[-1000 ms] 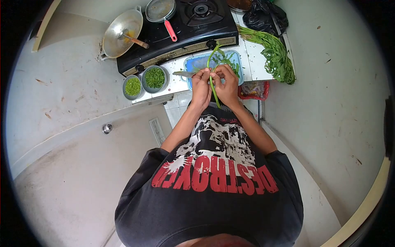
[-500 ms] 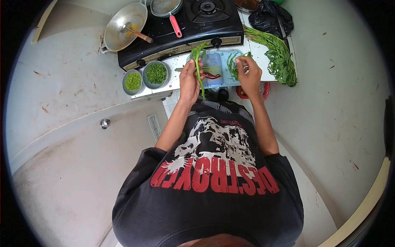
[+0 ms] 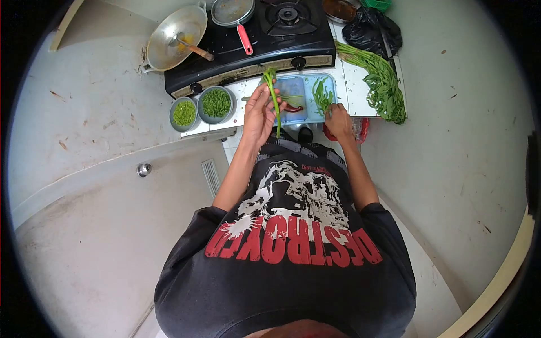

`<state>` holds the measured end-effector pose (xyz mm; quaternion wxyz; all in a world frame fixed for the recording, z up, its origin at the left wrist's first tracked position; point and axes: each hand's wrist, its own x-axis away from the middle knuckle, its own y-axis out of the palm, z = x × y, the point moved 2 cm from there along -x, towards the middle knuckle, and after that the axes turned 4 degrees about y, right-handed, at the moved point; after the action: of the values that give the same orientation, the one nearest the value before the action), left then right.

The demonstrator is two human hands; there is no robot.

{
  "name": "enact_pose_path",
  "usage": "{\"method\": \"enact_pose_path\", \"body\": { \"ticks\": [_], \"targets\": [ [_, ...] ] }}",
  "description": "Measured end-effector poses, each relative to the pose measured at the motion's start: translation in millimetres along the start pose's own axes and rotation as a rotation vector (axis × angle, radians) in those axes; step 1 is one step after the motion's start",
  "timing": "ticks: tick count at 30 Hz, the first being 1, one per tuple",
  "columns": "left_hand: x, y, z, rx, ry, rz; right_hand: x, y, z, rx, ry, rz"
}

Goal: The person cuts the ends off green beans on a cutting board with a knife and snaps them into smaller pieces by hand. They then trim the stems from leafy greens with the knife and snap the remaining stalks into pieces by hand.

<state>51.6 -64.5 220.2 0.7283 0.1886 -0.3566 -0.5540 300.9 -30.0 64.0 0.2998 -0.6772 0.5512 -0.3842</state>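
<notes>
In my left hand (image 3: 258, 115) I grip a leafy green stem (image 3: 273, 101), upright between thumb and fingers. Its lower end hangs over the near edge of a light blue tray (image 3: 309, 118). My right hand (image 3: 339, 121) is at the tray's right near corner with its fingers drawn together; their tips are partly hidden, so I cannot make out what they hold. Torn green leaves (image 3: 322, 96) lie in the tray's right part, close to those fingers. A dark red chili (image 3: 293, 109) and thin stems lie in the left part.
Two grey bowls of chopped greens, one lighter (image 3: 183, 113) and one darker (image 3: 216, 103), stand at left. A leafy bunch (image 3: 383, 84) lies at right by a black plastic bag (image 3: 372, 31). Behind is a gas stove (image 3: 253, 62) with a wok (image 3: 180, 36) and a red-handled pan (image 3: 232, 11).
My right hand has moved down toward me, from above the leaves to the tray's near right corner. My left hand still holds the stem in nearly the same place.
</notes>
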Motion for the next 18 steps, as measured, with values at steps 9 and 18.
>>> {"method": "enact_pose_path", "body": {
  "ticks": [9, 18],
  "targets": [
    [-4, 21, 3, -0.136, -0.068, -0.27, 39, -126, -149, -0.719, -0.195, 0.195],
    [13, 11, 24, -0.422, -0.016, -0.314, 61, -99, -195, -0.892, -0.135, 0.258]
  ]
}}
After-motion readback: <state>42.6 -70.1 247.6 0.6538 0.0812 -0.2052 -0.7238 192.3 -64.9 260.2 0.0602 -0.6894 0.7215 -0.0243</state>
